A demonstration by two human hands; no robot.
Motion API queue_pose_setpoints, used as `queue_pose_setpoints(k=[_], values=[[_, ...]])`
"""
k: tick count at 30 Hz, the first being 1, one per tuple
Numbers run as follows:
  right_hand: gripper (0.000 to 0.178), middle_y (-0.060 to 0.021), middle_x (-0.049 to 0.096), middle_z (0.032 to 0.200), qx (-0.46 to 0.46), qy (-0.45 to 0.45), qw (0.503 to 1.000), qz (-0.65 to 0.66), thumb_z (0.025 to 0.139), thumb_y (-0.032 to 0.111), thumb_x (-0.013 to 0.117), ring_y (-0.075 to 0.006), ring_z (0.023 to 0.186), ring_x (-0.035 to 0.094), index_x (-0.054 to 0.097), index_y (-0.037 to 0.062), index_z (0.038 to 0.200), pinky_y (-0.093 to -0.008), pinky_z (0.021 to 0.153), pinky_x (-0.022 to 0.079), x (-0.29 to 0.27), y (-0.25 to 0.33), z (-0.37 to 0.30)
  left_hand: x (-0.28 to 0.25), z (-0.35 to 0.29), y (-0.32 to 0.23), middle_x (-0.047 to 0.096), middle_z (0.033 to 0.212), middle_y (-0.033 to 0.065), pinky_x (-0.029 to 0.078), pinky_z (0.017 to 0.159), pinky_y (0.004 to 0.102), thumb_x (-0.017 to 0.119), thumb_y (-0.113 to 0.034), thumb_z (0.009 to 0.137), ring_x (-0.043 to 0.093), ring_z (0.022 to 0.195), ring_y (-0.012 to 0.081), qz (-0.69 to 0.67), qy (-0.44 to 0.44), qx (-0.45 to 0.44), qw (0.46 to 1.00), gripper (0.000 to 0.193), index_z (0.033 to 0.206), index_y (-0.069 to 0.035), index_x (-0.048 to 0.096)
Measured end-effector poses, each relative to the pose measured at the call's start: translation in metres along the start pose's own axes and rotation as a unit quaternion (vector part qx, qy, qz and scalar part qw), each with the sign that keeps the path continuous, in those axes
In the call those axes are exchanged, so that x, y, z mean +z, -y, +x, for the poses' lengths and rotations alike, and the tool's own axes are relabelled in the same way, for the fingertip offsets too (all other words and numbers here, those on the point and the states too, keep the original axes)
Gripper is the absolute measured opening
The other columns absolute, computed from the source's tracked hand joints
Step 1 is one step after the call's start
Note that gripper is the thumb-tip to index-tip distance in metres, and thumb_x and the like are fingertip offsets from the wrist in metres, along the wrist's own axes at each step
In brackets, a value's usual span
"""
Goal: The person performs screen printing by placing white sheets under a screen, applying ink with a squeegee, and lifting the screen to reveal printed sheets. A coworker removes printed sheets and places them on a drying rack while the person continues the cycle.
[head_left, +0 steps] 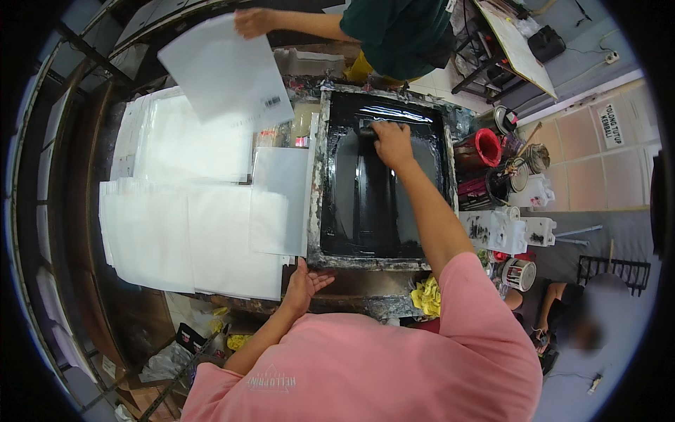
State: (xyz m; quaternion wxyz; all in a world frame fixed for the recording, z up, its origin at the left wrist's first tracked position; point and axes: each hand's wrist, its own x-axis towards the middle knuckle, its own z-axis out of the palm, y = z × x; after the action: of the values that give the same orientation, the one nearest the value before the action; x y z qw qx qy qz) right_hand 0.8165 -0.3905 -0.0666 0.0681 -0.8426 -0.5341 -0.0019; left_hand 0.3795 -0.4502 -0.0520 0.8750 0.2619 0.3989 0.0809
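A screen-printing frame (316,211) lies in front of me, its mesh spread with wet black ink. My right hand (394,146) is over the far half of the screen, its fingers wrapped round the end of a dark squeegee (367,132). Ink covers much of the squeegee, so its full outline is hard to make out. By the frame's near left corner is my left hand (302,288), open with fingers spread and nothing in it. Close to its fingertips is the lower edge of a translucent sheet (278,218).
Stacks of white sheets (155,235) cover the table's left side. Across the table, another person's hand (254,23) holds up a large white sheet (225,70). Inky cans, a red-rimmed container (487,148) and white jugs (506,231) crowd the right. A yellow cloth (426,295) hangs at the near edge.
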Motion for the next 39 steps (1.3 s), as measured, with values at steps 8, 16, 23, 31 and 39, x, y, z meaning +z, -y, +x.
queue_pose_setpoints(k=[8, 16, 23, 31, 39], values=[[0.053, -0.0082, 0.069, 0.132, -0.038, 0.014, 0.998, 0.050, 0.081, 0.008, 0.075, -0.0285, 0.124, 0.062, 0.065, 0.0104, 0.133, -0.0523, 0.110, 0.039, -0.056, 0.073, -0.200, 0.007, -0.001, 0.006, 0.066, 0.134, 0.0260, 0.051, 0.115, 0.0487, 0.035, -0.070, 0.110, 0.065, 0.130, 0.0350, -0.026, 0.013, 0.039, 0.999, 0.083, 0.145, 0.004, 0.046], [0.046, -0.0041, 0.069, 0.113, 0.000, 0.067, 0.997, 0.038, 0.083, 0.017, 0.080, -0.0272, 0.113, 0.066, 0.066, 0.0149, 0.127, -0.0545, 0.100, 0.043, -0.064, 0.102, -0.255, -0.002, 0.021, 0.010, 0.056, 0.144, 0.0292, 0.047, 0.119, 0.0490, 0.042, -0.084, 0.100, 0.058, 0.136, 0.0382, -0.054, -0.016, -0.013, 0.998, 0.106, 0.156, 0.005, 0.029], [0.065, -0.0066, 0.064, 0.130, 0.002, 0.113, 0.993, 0.028, 0.079, 0.024, 0.087, -0.0264, 0.126, 0.059, 0.063, 0.0135, 0.138, -0.0638, 0.115, 0.034, -0.035, 0.111, -0.278, 0.001, 0.028, 0.008, 0.043, 0.156, 0.0342, 0.043, 0.123, 0.0501, 0.044, -0.088, 0.096, 0.051, 0.144, 0.0441, -0.091, -0.063, -0.077, 0.991, 0.122, 0.164, 0.007, 0.009], [0.037, -0.0045, 0.068, 0.123, 0.023, -0.085, 0.996, 0.009, 0.093, 0.007, 0.062, -0.0270, 0.120, 0.062, 0.066, 0.0145, 0.129, -0.0637, 0.112, 0.036, 0.022, 0.062, -0.137, -0.009, 0.031, 0.009, 0.033, 0.162, 0.0355, 0.043, 0.123, 0.0503, 0.045, -0.087, 0.096, 0.046, 0.148, 0.0453, -0.101, -0.056, -0.114, 0.987, 0.128, 0.166, 0.005, -0.009], [0.045, -0.0075, 0.067, 0.127, -0.026, 0.009, 0.999, -0.023, 0.088, 0.011, 0.071, -0.0286, 0.121, 0.062, 0.062, 0.0140, 0.132, -0.0631, 0.110, 0.039, -0.001, 0.032, -0.101, 0.008, 0.016, -0.007, 0.037, 0.159, 0.0353, 0.045, 0.122, 0.0489, 0.041, -0.085, 0.099, 0.050, 0.146, 0.0434, -0.077, -0.042, -0.093, 0.992, 0.123, 0.166, 0.003, -0.013]])
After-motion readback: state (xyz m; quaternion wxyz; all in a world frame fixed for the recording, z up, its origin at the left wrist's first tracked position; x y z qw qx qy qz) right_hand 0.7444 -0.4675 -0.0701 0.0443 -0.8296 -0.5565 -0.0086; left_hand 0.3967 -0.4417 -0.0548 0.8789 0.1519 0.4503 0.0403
